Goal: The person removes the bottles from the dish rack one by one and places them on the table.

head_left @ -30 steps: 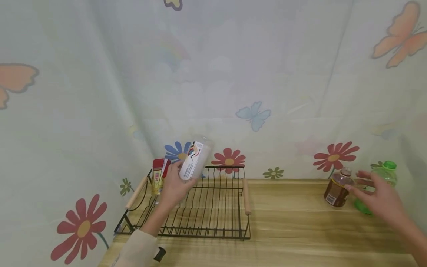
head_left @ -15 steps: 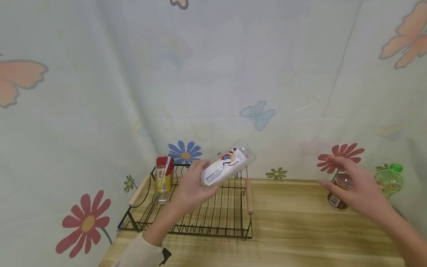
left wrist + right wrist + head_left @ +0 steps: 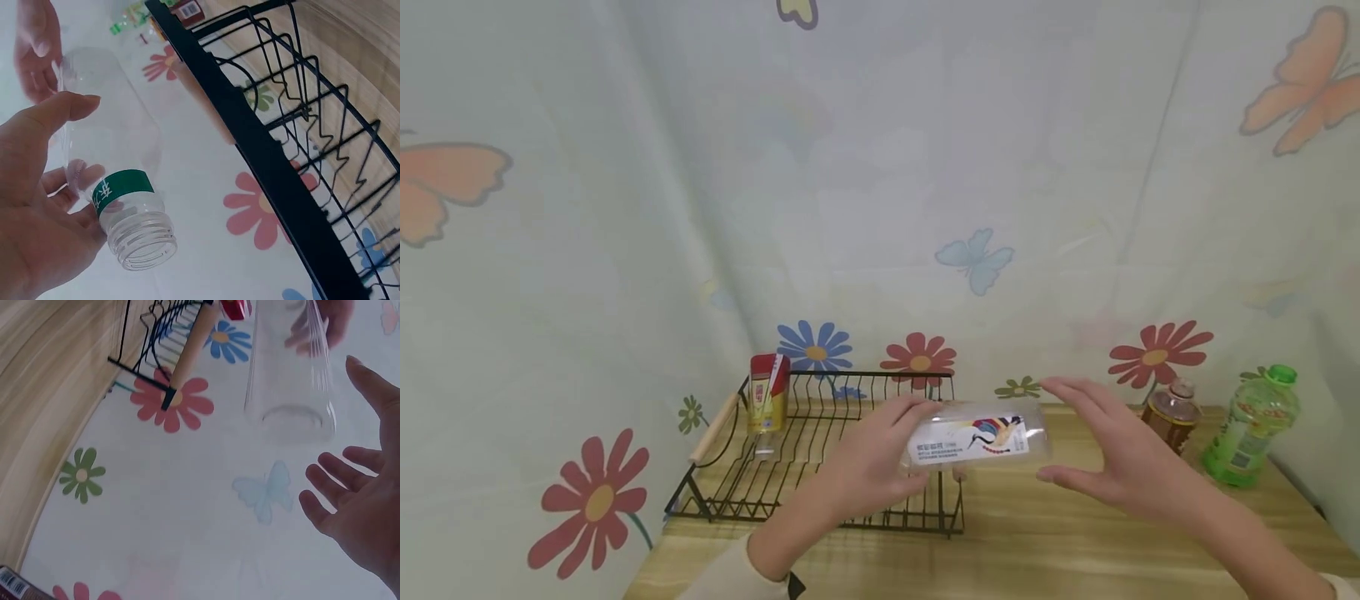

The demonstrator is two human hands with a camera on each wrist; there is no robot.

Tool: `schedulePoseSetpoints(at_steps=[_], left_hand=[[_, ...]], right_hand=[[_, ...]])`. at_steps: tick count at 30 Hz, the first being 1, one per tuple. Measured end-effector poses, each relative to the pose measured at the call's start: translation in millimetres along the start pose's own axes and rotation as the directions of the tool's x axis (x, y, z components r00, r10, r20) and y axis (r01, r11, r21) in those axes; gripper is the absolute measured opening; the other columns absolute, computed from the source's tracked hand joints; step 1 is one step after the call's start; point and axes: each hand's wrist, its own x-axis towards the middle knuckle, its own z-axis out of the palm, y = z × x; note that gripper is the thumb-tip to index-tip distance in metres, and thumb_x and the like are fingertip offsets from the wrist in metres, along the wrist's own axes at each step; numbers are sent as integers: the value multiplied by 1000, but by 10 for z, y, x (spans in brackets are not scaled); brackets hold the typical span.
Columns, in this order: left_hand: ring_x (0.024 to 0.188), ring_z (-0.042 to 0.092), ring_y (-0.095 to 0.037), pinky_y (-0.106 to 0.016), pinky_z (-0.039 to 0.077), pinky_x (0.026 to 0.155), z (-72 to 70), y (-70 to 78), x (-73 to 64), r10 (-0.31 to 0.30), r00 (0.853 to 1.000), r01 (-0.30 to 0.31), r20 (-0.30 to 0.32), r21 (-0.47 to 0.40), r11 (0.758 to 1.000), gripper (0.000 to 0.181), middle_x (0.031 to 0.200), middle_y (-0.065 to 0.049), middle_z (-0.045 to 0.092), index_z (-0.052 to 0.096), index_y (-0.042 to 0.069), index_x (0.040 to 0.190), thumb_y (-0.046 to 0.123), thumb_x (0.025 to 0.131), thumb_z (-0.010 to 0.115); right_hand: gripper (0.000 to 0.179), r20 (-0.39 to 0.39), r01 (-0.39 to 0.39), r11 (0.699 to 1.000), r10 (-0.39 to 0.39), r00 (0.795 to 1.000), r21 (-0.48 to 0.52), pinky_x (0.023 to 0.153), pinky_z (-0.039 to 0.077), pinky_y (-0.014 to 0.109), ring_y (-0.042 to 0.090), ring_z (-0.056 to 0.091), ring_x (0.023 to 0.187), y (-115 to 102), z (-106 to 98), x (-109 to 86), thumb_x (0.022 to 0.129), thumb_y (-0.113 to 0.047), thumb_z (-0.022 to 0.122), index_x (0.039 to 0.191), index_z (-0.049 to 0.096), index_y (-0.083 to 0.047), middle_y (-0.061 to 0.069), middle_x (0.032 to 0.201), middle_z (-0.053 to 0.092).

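My left hand (image 3: 868, 458) grips a clear plastic bottle (image 3: 977, 437) that lies almost level above the rack's right side. A white label with a colourful crane faces me. In the left wrist view the bottle's bare screw neck (image 3: 147, 244) has no cap, and a green band (image 3: 125, 187) runs just behind it. Thumb and fingers wrap around its neck end. My right hand (image 3: 1120, 458) is spread beside the bottle's base, thumb apart from the fingers. The right wrist view shows a gap between those fingers and the base (image 3: 294, 422).
Below stands a black wire dish rack (image 3: 902, 527) with wooden handles. A red-and-yellow bottle (image 3: 767, 396) leans neck down at its left. At the right are a brown-labelled bottle (image 3: 1171, 417) and a green bottle (image 3: 1251, 429) on the wooden table (image 3: 1037, 550), before a patterned curtain (image 3: 850, 208).
The left hand has carried the clear bottle rightward and lower, turning it from steeply tilted to nearly level. The right hand has come left from beside the other bottles to its base.
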Motion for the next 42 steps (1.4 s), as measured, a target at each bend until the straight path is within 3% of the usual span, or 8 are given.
schedulePoseSetpoints(at_steps=[1, 7, 14, 20, 26, 32, 36, 42], left_hand=[[121, 57, -11, -31, 56, 98, 11, 26, 16, 17, 1000, -17, 1, 11, 1000, 88, 146, 4, 54, 47, 18, 159, 24, 82, 89], [130, 56, -16, -33, 55, 103, 51, 164, 73, 80, 996, -83, 28, 95, 992, 87, 150, 1, 54, 45, 17, 160, 33, 86, 88], [140, 52, -20, -36, 56, 103, 17, 230, 97, 114, 992, -120, 52, 141, 983, 82, 157, -1, 50, 48, 17, 156, 36, 86, 87], [138, 53, -21, -34, 58, 98, 5, 251, 91, 152, 987, -160, 61, 173, 972, 80, 156, -4, 51, 50, 15, 154, 37, 86, 87], [137, 53, -19, -30, 57, 98, 64, 291, 67, 139, 990, -142, 32, 174, 974, 81, 153, -2, 52, 51, 13, 153, 33, 84, 89], [137, 54, -20, -31, 51, 108, 200, 316, 62, 128, 992, -129, 19, 209, 969, 87, 152, -4, 54, 50, 9, 153, 33, 81, 91], [137, 53, -19, -33, 52, 107, 250, 316, 65, 111, 994, -109, 0, 215, 971, 89, 153, -3, 53, 48, 11, 154, 35, 80, 92], [137, 53, -21, -35, 53, 106, 301, 351, 75, 67, 995, -52, -72, 192, 980, 88, 153, -5, 53, 50, 11, 152, 38, 80, 93]], right_hand=[[103, 7, 33, 999, -33, 999, -9, 95, 57, 57, 29, 55, 132, -23, 38, 5, 76, -39, 97, 161, 44, -17, 4, 152, 53], [105, 4, 195, 970, -197, 980, -146, 98, 53, 57, 31, 60, 123, -135, 247, 38, 66, -42, 101, 152, 53, -7, 9, 142, 61], [100, 27, 234, 946, -234, 972, -222, 101, 51, 54, 33, 61, 123, -219, 381, 86, 66, -44, 101, 145, 58, -2, 12, 138, 64], [97, -11, 252, 938, -262, 965, -239, 95, 54, 51, 31, 64, 118, -260, 466, 105, 63, -42, 103, 141, 61, -1, 11, 136, 66], [91, -43, 255, 939, -271, 962, -229, 92, 54, 50, 30, 65, 116, -240, 525, 98, 62, -38, 103, 136, 64, -2, 9, 131, 68], [88, -9, 248, 941, -257, 966, -229, 92, 54, 49, 29, 65, 116, -195, 535, 81, 64, -41, 102, 135, 66, -2, 8, 130, 69], [87, 5, 240, 945, -245, 970, -224, 92, 55, 49, 28, 66, 116, -177, 536, 88, 66, -43, 101, 135, 66, -3, 8, 130, 69], [88, 16, 221, 948, -223, 975, -229, 94, 56, 52, 30, 66, 118, -146, 560, 129, 66, -44, 101, 137, 65, -5, 9, 131, 69]])
